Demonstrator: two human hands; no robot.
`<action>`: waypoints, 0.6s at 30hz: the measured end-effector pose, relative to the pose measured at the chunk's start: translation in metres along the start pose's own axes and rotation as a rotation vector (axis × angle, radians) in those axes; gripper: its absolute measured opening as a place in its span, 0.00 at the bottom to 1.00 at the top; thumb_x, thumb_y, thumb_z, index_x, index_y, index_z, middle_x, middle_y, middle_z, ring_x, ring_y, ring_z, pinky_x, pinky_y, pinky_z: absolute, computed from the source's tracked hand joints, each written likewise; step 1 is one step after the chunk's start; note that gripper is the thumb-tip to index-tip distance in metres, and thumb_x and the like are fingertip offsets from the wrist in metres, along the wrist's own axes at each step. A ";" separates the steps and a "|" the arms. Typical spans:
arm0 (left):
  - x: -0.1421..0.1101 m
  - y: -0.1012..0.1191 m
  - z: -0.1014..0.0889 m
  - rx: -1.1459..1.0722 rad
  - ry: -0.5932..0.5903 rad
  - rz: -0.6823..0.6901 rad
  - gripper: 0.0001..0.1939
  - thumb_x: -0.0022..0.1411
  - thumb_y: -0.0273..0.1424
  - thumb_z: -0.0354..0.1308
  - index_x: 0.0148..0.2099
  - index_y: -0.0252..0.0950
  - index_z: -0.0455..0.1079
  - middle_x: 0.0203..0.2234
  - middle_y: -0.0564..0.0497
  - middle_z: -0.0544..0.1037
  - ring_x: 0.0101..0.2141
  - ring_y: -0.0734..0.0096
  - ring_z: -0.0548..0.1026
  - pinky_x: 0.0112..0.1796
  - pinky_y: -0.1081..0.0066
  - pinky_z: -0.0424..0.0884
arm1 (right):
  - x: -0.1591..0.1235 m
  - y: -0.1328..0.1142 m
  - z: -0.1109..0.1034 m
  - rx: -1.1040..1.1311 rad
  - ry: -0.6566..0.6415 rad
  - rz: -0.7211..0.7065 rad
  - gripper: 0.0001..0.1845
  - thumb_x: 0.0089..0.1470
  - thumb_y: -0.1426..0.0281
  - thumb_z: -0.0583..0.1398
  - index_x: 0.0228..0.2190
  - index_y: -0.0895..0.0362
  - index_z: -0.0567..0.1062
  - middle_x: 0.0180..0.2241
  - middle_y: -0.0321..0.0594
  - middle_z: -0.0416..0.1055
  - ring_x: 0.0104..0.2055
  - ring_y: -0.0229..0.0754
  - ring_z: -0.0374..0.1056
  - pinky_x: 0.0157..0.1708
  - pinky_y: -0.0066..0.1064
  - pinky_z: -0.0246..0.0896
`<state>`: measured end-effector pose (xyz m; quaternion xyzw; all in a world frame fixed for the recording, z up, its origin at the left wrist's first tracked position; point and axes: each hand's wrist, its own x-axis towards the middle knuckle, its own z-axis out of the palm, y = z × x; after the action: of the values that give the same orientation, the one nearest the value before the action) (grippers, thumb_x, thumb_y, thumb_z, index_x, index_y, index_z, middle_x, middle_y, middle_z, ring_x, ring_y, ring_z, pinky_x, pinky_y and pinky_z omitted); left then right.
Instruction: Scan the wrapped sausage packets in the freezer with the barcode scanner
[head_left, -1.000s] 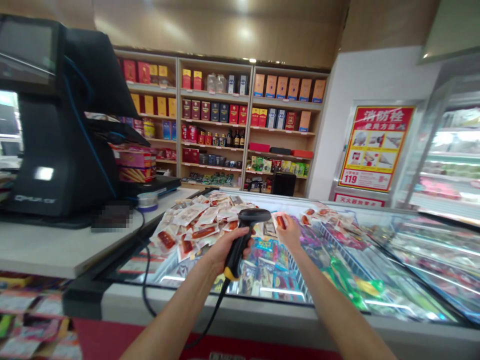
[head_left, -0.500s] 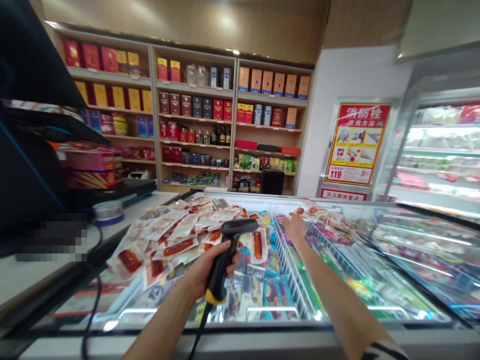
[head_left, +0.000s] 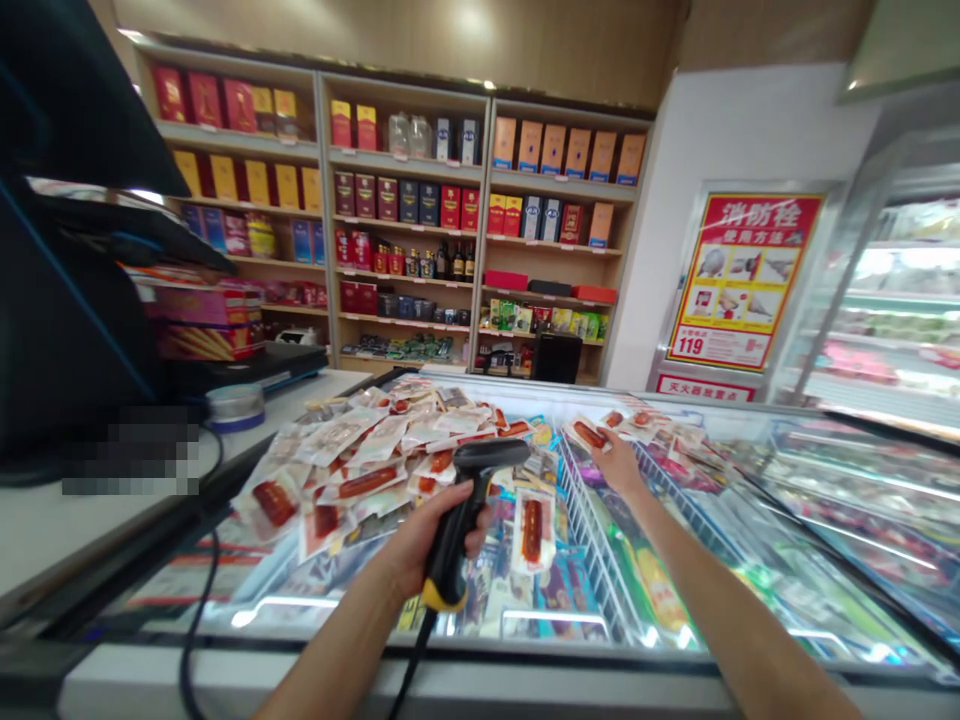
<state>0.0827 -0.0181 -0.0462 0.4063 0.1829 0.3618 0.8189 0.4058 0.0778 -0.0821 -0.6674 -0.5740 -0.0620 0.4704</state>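
Scanner over the freezer lid

The barcode scanner (head_left: 469,500) sits gripped in the left hand (head_left: 427,540), handle running down toward the near edge, head aimed right. The right hand (head_left: 619,462), arm stretched forward, pinches a sausage packet (head_left: 589,435) on the freezer (head_left: 750,560) glass, far side

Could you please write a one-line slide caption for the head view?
Left hand grips a barcode scanner while right hand picks a sausage packet off the freezer lid.
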 end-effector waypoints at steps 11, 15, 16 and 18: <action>-0.022 0.012 0.047 0.073 -0.086 -0.012 0.12 0.53 0.36 0.51 0.32 0.31 0.64 0.20 0.52 0.65 0.17 0.80 0.62 0.19 0.77 0.54 | -0.050 -0.080 -0.012 0.326 0.004 -0.063 0.23 0.37 0.65 0.56 0.39 0.60 0.69 0.30 0.40 0.72 0.26 0.40 0.66 0.27 0.31 0.61; -0.022 0.008 0.053 0.046 -0.139 -0.041 0.12 0.54 0.37 0.50 0.29 0.30 0.64 0.20 0.51 0.65 0.17 0.81 0.61 0.20 0.77 0.54 | -0.055 -0.082 -0.010 0.325 -0.006 -0.098 0.23 0.37 0.65 0.56 0.39 0.60 0.68 0.31 0.41 0.72 0.28 0.41 0.67 0.31 0.33 0.61; -0.022 0.007 0.054 0.039 -0.152 -0.046 0.12 0.54 0.36 0.50 0.29 0.30 0.64 0.20 0.52 0.65 0.17 0.81 0.61 0.20 0.77 0.53 | -0.056 -0.082 -0.010 0.323 -0.004 -0.113 0.23 0.38 0.65 0.56 0.39 0.60 0.68 0.32 0.41 0.72 0.29 0.41 0.67 0.31 0.33 0.61; -0.020 0.005 0.056 0.030 -0.176 -0.064 0.13 0.54 0.37 0.50 0.30 0.30 0.65 0.20 0.52 0.64 0.17 0.81 0.61 0.20 0.77 0.53 | -0.057 -0.081 -0.012 0.313 -0.005 -0.127 0.23 0.38 0.66 0.56 0.40 0.60 0.68 0.32 0.42 0.72 0.30 0.41 0.67 0.32 0.33 0.61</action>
<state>0.0999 -0.0609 -0.0089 0.4428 0.1285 0.2953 0.8368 0.3255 0.0203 -0.0658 -0.5483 -0.6188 0.0000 0.5625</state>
